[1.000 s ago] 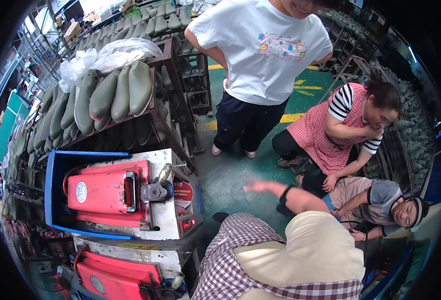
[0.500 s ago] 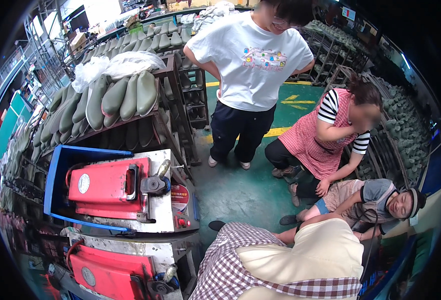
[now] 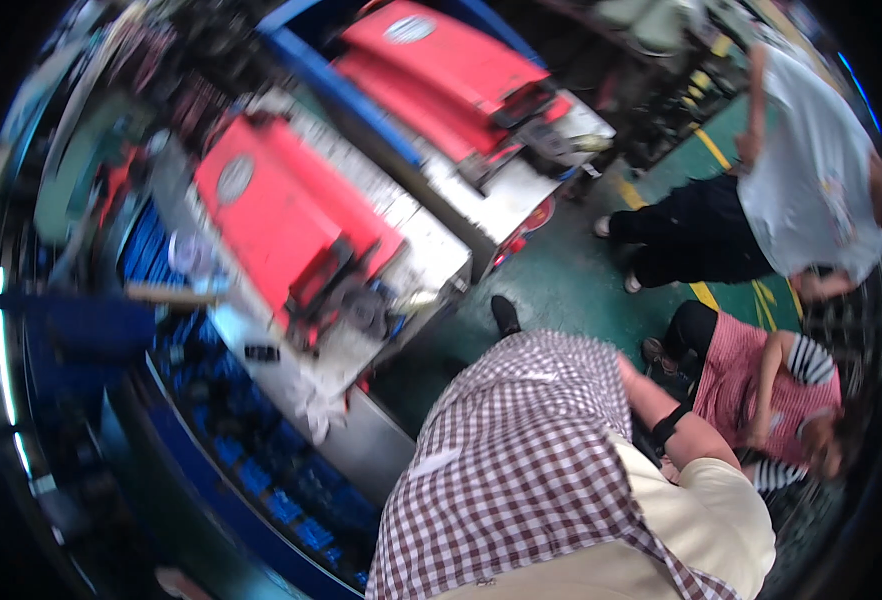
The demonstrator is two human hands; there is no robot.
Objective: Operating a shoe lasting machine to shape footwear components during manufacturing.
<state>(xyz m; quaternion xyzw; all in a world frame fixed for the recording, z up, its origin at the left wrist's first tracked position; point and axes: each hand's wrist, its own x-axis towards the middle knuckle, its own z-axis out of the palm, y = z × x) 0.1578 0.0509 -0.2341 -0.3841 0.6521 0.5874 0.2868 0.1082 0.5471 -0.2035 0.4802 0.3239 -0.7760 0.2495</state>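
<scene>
Checkered apron (image 3: 521,430): the wearer's front fills the lower middle, red machines to the left, co-workers to the right.
Right hand: hidden; the forearm (image 3: 649,395), with its black band (image 3: 669,425), disappears at the apron's edge, so I cannot tell whether the fingers are spread or closed on something.
Left hand: perhaps the skin-toned blur (image 3: 178,583) at the lower left rim; too smeared to tell its state, with a long blue ledge (image 3: 201,500) nearest it.
Nearer red machine (image 3: 296,205): left of the apron on a white top, a dark round fitting (image 3: 359,308) at its near end; no hand shows on it.
White scrap (image 3: 321,410): hangs crumpled below that top.
Farther red machine (image 3: 441,80): just beyond, with a blue bin (image 3: 361,112) about it.
Co-workers: one stands in a white shirt (image 3: 811,170); another is low down in a pink apron (image 3: 756,390).
Work so far: both red covers sit in place; nothing shows as finished, and what is left cannot be read. I'd judge it a pause.
</scene>
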